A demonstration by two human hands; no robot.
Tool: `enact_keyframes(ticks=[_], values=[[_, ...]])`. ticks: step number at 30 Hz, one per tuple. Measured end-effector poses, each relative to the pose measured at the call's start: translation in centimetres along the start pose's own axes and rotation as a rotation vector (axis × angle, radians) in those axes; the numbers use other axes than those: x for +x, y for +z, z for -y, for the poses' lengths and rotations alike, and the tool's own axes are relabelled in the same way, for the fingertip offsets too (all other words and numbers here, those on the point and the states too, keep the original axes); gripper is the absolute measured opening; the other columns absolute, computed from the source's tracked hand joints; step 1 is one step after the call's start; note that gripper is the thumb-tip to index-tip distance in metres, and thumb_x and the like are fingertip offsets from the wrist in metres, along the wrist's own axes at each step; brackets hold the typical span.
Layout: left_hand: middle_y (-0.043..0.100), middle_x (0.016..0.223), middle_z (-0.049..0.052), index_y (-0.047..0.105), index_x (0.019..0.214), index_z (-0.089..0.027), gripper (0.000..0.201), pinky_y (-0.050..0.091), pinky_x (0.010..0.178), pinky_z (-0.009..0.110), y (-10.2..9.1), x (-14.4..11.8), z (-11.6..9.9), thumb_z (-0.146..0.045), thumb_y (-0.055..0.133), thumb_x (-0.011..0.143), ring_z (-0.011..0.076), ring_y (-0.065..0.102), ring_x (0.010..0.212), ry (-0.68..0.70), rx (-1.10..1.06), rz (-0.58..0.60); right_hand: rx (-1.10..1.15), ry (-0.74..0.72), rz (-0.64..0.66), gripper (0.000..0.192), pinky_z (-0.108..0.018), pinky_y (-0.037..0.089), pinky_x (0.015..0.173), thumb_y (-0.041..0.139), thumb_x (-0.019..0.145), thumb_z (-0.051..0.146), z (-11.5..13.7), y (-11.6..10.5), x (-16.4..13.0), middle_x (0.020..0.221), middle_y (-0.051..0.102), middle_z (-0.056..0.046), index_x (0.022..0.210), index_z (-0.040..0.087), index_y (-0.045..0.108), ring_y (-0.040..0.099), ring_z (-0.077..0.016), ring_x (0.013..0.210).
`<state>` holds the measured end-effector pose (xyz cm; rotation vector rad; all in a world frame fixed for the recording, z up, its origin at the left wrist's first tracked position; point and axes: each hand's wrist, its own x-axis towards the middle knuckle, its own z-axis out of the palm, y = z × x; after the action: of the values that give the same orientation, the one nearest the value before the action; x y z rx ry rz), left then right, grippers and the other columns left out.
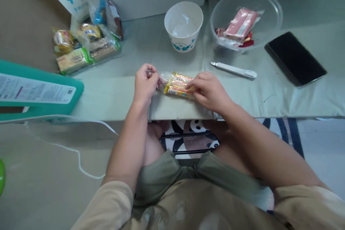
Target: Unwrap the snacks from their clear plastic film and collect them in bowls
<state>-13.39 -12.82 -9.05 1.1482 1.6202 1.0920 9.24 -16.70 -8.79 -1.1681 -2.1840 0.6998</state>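
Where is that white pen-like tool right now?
In the head view, the white tool lies flat on the table, right of centre, just in front of the clear bowl and left of the black phone.

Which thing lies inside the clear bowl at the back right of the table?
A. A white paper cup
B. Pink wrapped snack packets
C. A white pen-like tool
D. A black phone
B: the pink wrapped snack packets lie inside the clear bowl, while the phone, paper cup and white tool sit outside it on the table.
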Motion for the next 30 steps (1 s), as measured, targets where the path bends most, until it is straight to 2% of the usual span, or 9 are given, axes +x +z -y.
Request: enact_keyframes(ticks=[2,6,10,13,16,19,21,27,30], values=[[0.052,0.053,-0.007,0.044,0.074,-0.024,0.024,0.041,0.045,0.020,-0.8,0.3,0.4,-0.001,0.051,0.068,0.0111,0.058,0.046,0.011,0.067,-0.011,0.014,0.042,-0.061,0.027,-0.037,0.044,0.076,0.053,0.079,0.011,-0.5,-1.0,-0.4,0.081,0.063,-0.006,0.088,0.021,0.077,0.058,-0.0220,0.079],[0.053,0.050,-0.006,0.043,0.068,-0.024,0.023,0.040,0.045,0.022,-2.6,0.6,1.3,-0.003,0.053,0.065,0.0132,0.058,0.046,0.032,0.249,-0.058,-0.032,0.120,-0.209,0.043,-0.036,0.047,0.074,0.052,0.072,0.006,-2.0,-2.8,-1.5,0.088,0.062,-0.006,0.100,0.023,0.079,0.058,-0.0201,0.078],[0.061,0.061,-0.003,0.049,0.077,-0.024,0.022,0.042,0.048,0.023,-4.1,0.1,1.7,-0.007,0.055,0.064,0.0133,0.058,0.051,0.025,0.273,-0.017,-0.074,0.174,-0.164,0.035,-0.039,0.050,0.078,0.052,0.069,0.007,-3.2,-4.2,-2.1,0.092,0.065,-0.006,0.084,0.024,0.078,0.062,-0.0215,0.082],[0.073,0.106,0.005,0.060,0.103,-0.026,0.047,0.055,0.072,0.029,-4.7,-0.5,1.3,-0.011,0.063,0.059,0.0190,0.070,0.090,0.257,0.264,0.094,-0.104,0.206,-0.109,0.026,-0.045,0.052,0.085,0.051,0.070,0.010,-2.9,-4.8,-1.9,0.098,0.069,-0.008,0.073,0.023,0.074,0.065,-0.0265,0.093],[0.067,0.133,0.008,0.064,0.112,-0.025,0.052,0.052,0.103,0.038,-4.5,-0.9,0.7,-0.020,0.075,0.062,0.0264,0.061,0.127,0.494,0.366,0.232,-0.089,0.164,-0.024,0.033,-0.052,0.049,0.098,0.052,0.071,0.016,-1.7,-5.1,-1.7,0.115,0.072,-0.008,0.091,0.025,0.076,0.065,-0.0318,0.110],[0.073,0.098,0.004,0.065,0.090,-0.023,0.018,0.055,0.093,0.035,-3.5,-0.7,0.3,-0.034,0.075,0.079,0.0210,0.069,0.099,0.433,0.347,0.187,-0.045,0.091,0.083,0.032,-0.053,0.047,0.104,0.057,0.076,0.027,-0.8,-4.9,-1.6,0.121,0.073,-0.008,0.103,0.026,0.075,0.065,-0.0324,0.116],[0.067,0.076,0.001,0.061,0.079,-0.023,0.023,0.055,0.074,0.029,-2.8,-0.3,0.1,-0.041,0.072,0.086,0.0158,0.066,0.075,0.336,0.242,0.098,-0.060,0.113,0.058,0.021,-0.051,0.049,0.101,0.058,0.082,0.034,-0.9,-4.6,-1.5,0.115,0.074,-0.008,0.095,0.026,0.074,0.067,-0.0308,0.110],[0.050,0.052,-0.005,0.052,0.068,-0.023,0.030,0.031,0.040,0.021,-1.4,0.6,-0.7,-0.032,0.068,0.091,0.0072,0.039,0.040,0.106,0.004,-0.077,-0.339,0.414,-0.464,0.018,-0.048,0.048,0.091,0.054,0.092,0.029,-1.8,-4.7,0.5,0.094,0.074,-0.013,0.091,0.022,0.071,0.066,-0.0301,0.095],[0.045,0.048,-0.007,0.049,0.065,-0.022,0.030,0.024,0.038,0.022,-1.1,0.9,-0.7,-0.024,0.064,0.091,0.0065,0.034,0.037,0.045,0.001,-0.120,-0.427,0.384,-0.556,0.024,-0.049,0.046,0.094,0.048,0.096,0.028,-0.4,-4.5,1.5,0.100,0.072,-0.016,0.098,0.021,0.071,0.064,-0.0312,0.101]])
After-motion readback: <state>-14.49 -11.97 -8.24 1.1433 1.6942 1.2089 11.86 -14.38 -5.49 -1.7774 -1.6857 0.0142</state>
